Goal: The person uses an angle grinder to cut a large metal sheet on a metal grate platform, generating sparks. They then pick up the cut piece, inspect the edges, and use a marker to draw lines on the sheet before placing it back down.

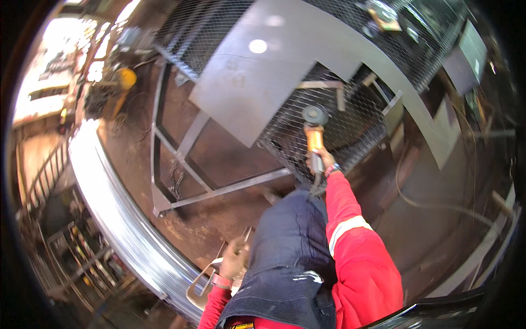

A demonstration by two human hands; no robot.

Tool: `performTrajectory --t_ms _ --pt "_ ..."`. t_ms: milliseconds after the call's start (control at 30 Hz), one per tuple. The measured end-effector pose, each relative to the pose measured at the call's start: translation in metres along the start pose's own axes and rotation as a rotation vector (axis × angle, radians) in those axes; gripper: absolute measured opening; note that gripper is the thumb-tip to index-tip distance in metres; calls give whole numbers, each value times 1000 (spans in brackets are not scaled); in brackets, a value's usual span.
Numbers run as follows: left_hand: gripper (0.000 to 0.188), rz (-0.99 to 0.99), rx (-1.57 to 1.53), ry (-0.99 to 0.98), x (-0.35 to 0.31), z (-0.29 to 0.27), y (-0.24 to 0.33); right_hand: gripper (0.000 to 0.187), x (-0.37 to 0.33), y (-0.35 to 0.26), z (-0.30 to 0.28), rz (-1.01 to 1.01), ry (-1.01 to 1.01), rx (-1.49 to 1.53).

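Observation:
My right hand [322, 160], in a red sleeve with a pale reflective band, is wrapped round the grey rear grip of an orange angle grinder [314, 137]. Its round disc [314, 114] faces away from me, over a black expanded-metal mesh panel [287, 125]. Whether the disc touches anything or spins, I cannot tell. Down at the left, my left hand [234, 256] is closed with curled fingers, slightly blurred; what it holds, if anything, is hidden. Beside that hand are a tan curved piece [193, 296] and thin metal bars. Dark blue cloth [290, 236] lies between my arms.
A large cut grey metal sheet [249, 71] rests across the mesh. Left of it stands an angled metal frame [224, 192] on the brown floor. Shiny long metal stock [120, 214] runs along the left. A hose or cable [422, 204] trails on the right floor.

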State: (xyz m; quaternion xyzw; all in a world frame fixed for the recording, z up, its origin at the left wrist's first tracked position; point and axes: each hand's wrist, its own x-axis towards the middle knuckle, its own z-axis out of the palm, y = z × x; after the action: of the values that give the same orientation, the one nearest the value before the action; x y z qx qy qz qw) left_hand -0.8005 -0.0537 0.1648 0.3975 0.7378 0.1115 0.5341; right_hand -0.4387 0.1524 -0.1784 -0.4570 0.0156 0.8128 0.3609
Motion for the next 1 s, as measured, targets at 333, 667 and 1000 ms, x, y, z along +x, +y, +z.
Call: performTrajectory --t_ms 333,667,1000 --pt "37 -141 -50 143 -63 58 -32 70 -35 -31 24 -65 410 -1764" --pt "34 243 -324 410 -166 50 18 24 -200 -46 151 -678 -72 -1066" --pt "34 1694 -540 727 -328 71 121 22 -606 -26 260 -1509 -1048 -617"
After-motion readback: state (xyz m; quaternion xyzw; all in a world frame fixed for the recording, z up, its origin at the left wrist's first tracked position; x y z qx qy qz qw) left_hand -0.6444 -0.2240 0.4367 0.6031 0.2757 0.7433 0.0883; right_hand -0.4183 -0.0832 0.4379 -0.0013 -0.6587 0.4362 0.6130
